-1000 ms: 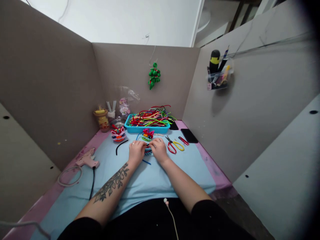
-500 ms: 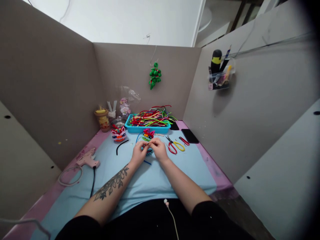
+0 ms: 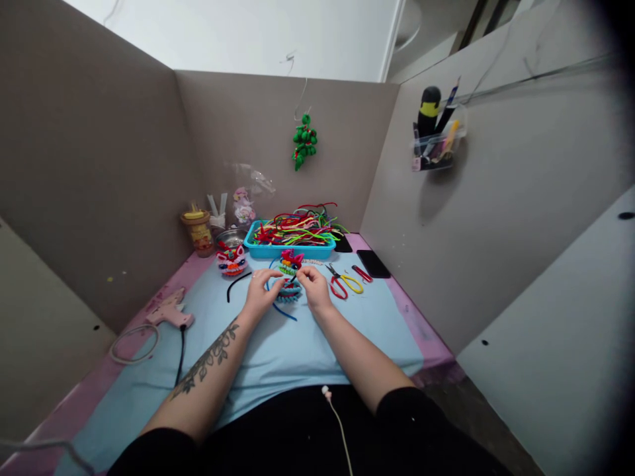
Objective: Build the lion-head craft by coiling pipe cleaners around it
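Observation:
My right hand (image 3: 314,288) pinches a short dark strip (image 3: 293,278) between thumb and fingertips; its exact kind is too small to make out. My left hand (image 3: 261,291) is open, thumb and fingers curved apart, at the left side of a light-blue fuzzy pipe-cleaner piece (image 3: 288,293). That piece rests on the blue cloth between my hands. A dark-blue pipe cleaner (image 3: 286,313) curves around its left and near side. Just behind lies a pink, orange and green pipe-cleaner head (image 3: 290,261). A black pipe cleaner (image 3: 237,284) lies left of my left hand.
A turquoise tray (image 3: 290,252) heaped with colourful pipe cleaners stands at the back. Pliers with red and yellow handles (image 3: 352,284), a red cutter (image 3: 362,274) and a black phone (image 3: 374,264) lie right. Left are a finished lion-like head (image 3: 231,262) and a pink glue gun (image 3: 170,309).
My hands have come apart: the left moved left and opened, while the right keeps its pinch. The light-blue piece between them is now more visible. The whole view has shifted slightly.

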A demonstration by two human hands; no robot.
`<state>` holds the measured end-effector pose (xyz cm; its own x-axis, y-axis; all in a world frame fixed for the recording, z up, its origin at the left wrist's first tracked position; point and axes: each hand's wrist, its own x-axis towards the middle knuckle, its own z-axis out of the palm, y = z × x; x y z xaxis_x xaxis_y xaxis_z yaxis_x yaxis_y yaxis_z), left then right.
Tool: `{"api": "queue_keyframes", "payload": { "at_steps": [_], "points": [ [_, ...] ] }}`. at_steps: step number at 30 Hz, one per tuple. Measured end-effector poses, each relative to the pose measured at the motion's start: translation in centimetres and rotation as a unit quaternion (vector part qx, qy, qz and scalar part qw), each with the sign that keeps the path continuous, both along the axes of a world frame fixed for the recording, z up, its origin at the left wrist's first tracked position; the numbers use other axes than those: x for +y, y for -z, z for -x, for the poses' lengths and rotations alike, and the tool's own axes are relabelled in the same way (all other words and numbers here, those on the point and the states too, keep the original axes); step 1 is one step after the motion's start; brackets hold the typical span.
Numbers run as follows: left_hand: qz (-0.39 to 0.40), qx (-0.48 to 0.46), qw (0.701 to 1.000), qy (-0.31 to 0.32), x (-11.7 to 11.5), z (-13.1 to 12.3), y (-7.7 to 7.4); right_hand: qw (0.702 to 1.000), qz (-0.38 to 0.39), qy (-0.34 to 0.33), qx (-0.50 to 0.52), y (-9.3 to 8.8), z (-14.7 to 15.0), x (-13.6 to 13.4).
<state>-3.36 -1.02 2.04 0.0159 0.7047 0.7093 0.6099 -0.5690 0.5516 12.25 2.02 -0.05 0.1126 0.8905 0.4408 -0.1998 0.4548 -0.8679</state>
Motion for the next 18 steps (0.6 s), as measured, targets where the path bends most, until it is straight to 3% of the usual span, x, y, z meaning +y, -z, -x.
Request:
{"api": "queue_keyframes", "payload": {
  "at_steps": [4, 10, 13, 18],
  "points": [
    [-0.004, 0.036, 0.999, 0.005, -0.2, 0.3, 0.0, 1.000, 0.012, 0.001, -0.016, -0.1, 0.7, -0.2],
    [0.014, 0.010, 1.000, -0.017, -0.3, -0.6, 0.7, 0.999, 0.033, -0.039, -0.016, -0.3, 1.9, -1.0],
    [0.029, 0.012, 0.999, -0.039, 0.2, 0.4, 0.9, 0.996, 0.059, -0.062, -0.014, -0.2, 1.6, -0.6],
    [0.055, 0.087, 0.991, -0.081, 1.5, 3.1, 1.2, 0.993, 0.115, -0.025, 0.020, -0.1, -0.6, 0.6]
  ]
}}
